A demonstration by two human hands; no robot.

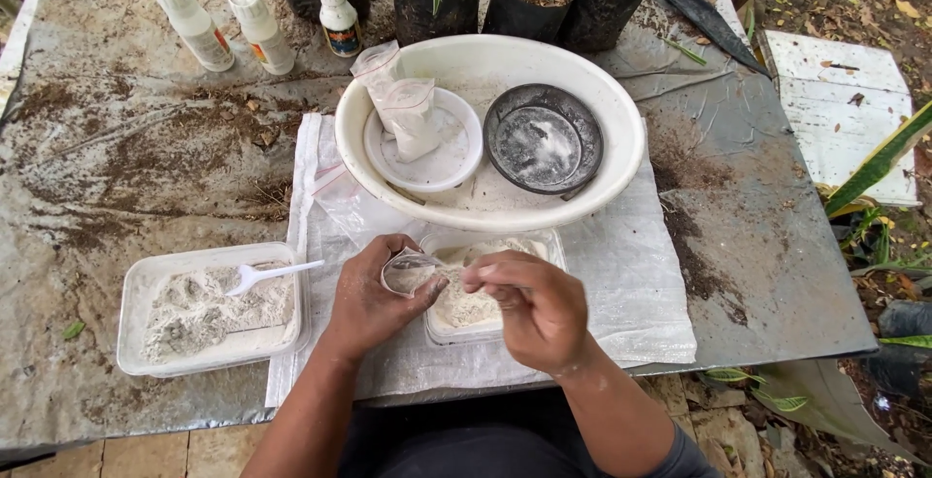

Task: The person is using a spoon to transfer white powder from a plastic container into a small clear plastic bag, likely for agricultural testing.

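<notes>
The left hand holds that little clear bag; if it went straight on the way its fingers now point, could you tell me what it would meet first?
The left hand points right, toward the right hand, so it would probably meet those fingertips first, just past the small clear bag. Depth is unclear; it might pass over the powder tray.

I see a thin, clear plastic bag [408,269] pinched between my left hand [374,298] and right hand [534,308] — glossy and crinkled; the tray [490,328] beneath is translucent plastic holding dry, matt powder; the big basin [495,206] looks like smooth white plastic; the black saucer [542,138] is dusty — plastic, I think; the sheet [641,284] is woven white sacking; the tabletop [97,148] is rough, soil-streaked grey.
</notes>
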